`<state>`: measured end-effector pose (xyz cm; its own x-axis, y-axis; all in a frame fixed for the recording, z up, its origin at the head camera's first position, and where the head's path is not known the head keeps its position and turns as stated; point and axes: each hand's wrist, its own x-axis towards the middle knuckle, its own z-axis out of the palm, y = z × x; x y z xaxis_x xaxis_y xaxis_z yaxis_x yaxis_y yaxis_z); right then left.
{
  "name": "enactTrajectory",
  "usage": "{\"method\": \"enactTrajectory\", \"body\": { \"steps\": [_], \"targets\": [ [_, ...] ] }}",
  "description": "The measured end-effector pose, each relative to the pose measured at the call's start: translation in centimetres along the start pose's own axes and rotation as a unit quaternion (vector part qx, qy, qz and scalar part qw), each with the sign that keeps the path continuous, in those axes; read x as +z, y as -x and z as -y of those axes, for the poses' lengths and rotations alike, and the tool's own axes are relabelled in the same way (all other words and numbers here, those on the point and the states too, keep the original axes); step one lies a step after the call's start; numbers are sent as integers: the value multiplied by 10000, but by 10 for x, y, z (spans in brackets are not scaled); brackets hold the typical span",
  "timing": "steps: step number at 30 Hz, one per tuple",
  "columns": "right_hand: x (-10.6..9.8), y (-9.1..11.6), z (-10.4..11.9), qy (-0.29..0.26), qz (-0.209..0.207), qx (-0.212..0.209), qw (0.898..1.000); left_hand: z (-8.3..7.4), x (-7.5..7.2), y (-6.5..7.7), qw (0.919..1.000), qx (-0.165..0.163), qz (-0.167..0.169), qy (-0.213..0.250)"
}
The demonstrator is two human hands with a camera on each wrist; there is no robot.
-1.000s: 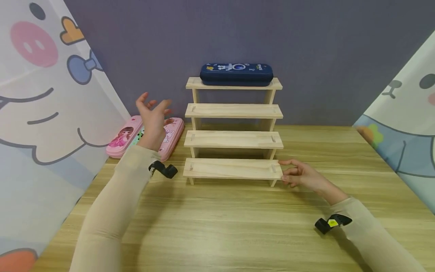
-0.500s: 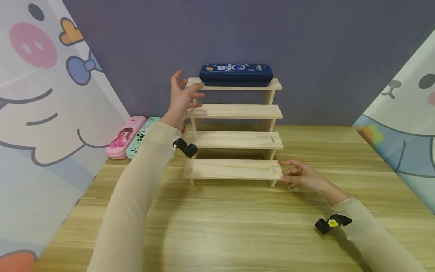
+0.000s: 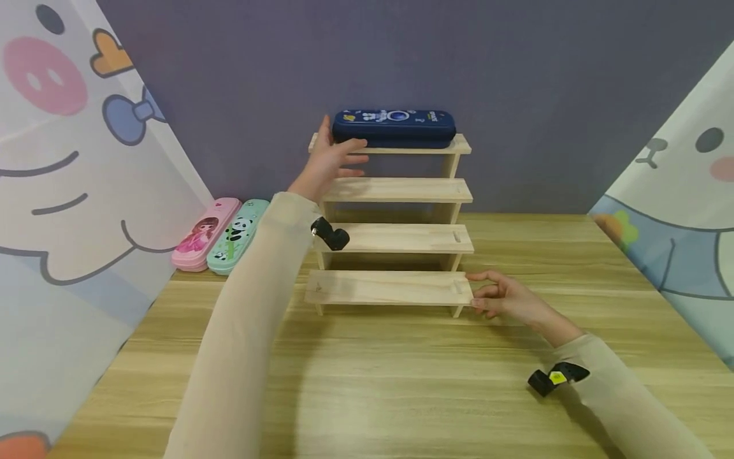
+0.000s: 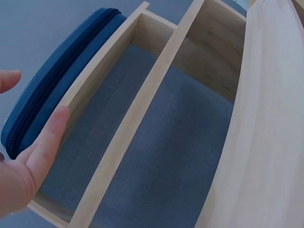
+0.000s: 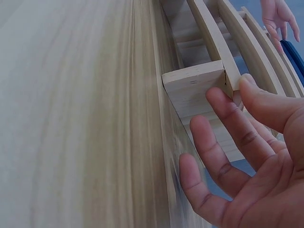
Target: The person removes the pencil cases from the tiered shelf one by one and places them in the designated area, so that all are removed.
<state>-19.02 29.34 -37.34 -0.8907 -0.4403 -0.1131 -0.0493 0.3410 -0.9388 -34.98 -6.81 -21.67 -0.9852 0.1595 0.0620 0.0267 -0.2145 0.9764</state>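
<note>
A navy pencil case (image 3: 394, 132) with space pictures lies lengthwise on the top step of a four-tier wooden display rack (image 3: 390, 288). My left hand (image 3: 328, 162) is at the case's left end, its fingers spread and fairly straight. In the left wrist view, a finger (image 4: 51, 135) lies along the front edge of the top board, beside the zipped side of the case. My right hand (image 3: 509, 299) pinches the right end of the lowest board. The right wrist view shows its thumb (image 5: 259, 95) at the board's corner and fingers below.
On the table's left side lie a pink pencil case (image 3: 206, 234) with a doll picture and a green panda pencil case (image 3: 238, 236). A grey wall (image 3: 516, 95) stands behind the rack. Cartoon-printed panels (image 3: 86, 191) flank the wooden table (image 3: 367, 382).
My left hand has moved right and up from above the pencil cases on the left to the navy pencil case. My right hand stays on the lowest board.
</note>
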Motion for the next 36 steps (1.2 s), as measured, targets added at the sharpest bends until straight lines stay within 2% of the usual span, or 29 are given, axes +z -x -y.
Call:
{"method": "enactTrajectory", "body": {
  "steps": [6,12,15,19,25,36],
  "targets": [
    [6,-2,4,-42,-16,-93,9999,0,-1,3,9997,76,-234,89],
    [6,-3,5,-85,-4,-56,9999,-1,10,8,9990,72,-430,79],
    [5,-4,4,-82,2,-22,10000,-1,16,10,9993,-9,-384,34],
    [4,-6,4,-72,-12,-24,10000,0,20,12,9999,-72,-126,-31],
    [3,-6,3,-127,5,-35,9999,6,19,13,9999,21,125,-85],
    [0,-5,1,-97,-3,-97,9999,5,20,19,9997,223,-27,121]
  ]
}}
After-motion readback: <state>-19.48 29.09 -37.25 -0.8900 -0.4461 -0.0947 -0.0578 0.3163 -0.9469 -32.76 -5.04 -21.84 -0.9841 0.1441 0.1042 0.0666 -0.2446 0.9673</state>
